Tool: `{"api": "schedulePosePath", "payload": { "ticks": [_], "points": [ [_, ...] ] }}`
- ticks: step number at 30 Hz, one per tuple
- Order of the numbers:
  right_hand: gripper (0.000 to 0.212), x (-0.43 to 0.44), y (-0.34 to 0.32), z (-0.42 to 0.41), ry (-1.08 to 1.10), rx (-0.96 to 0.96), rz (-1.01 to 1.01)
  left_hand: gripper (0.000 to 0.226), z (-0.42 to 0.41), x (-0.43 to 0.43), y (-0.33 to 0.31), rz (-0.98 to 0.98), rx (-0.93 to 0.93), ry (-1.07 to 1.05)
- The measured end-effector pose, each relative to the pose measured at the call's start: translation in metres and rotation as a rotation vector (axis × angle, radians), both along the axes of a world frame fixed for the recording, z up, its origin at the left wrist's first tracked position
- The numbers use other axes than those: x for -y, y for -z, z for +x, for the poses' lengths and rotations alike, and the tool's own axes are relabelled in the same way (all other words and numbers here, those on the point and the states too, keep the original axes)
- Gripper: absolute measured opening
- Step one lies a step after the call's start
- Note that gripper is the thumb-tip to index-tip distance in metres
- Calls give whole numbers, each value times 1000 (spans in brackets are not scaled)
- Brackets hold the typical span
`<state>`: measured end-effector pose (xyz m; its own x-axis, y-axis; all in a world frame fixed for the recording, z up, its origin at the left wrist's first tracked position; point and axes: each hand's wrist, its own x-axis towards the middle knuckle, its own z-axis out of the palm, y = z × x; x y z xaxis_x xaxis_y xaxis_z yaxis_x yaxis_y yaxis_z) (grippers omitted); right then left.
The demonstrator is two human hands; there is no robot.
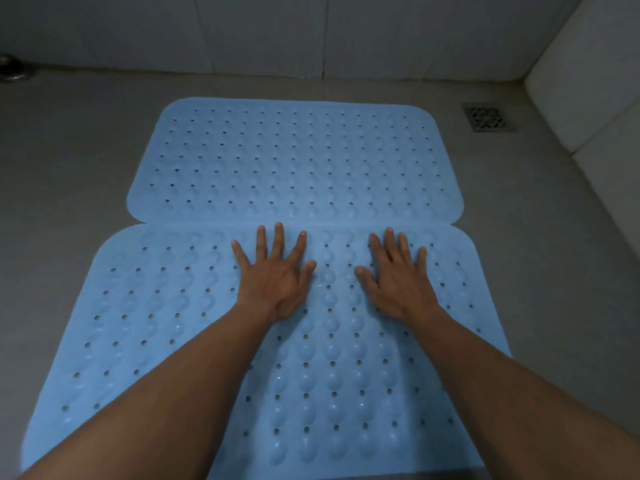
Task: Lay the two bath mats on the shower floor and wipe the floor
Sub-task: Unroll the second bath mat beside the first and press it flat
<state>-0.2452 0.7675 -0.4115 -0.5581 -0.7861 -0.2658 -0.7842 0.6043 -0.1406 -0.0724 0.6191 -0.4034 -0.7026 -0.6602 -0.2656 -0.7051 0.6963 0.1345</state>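
Note:
Two light blue rubber bath mats with bumps and small holes lie flat on the grey shower floor (69,161). The far mat (294,161) lies crosswise near the back wall. The near mat (166,323) butts against its front edge and runs out of view at the bottom. My left hand (277,275) and my right hand (394,275) both rest palm down on the near mat close to the seam, fingers spread, holding nothing.
A square metal floor drain (489,117) sits at the back right. Tiled walls close off the back and a pale ledge or wall (588,81) runs along the right. A dark fitting (14,69) shows at the far left edge.

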Motion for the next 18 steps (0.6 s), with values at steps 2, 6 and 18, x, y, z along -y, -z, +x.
{"api": "schedulePosePath", "payload": {
  "ticks": [2,6,18],
  "points": [
    [79,-17,2,-19,51,-10,45,64,-26,-18,3,36,-25,24],
    [79,-33,8,-32,66,36,30,63,-58,-44,13,75,-40,-9],
    [72,-28,22,-25,106,-48,-91,68,-64,-49,28,-25,-25,-69]
  ]
}}
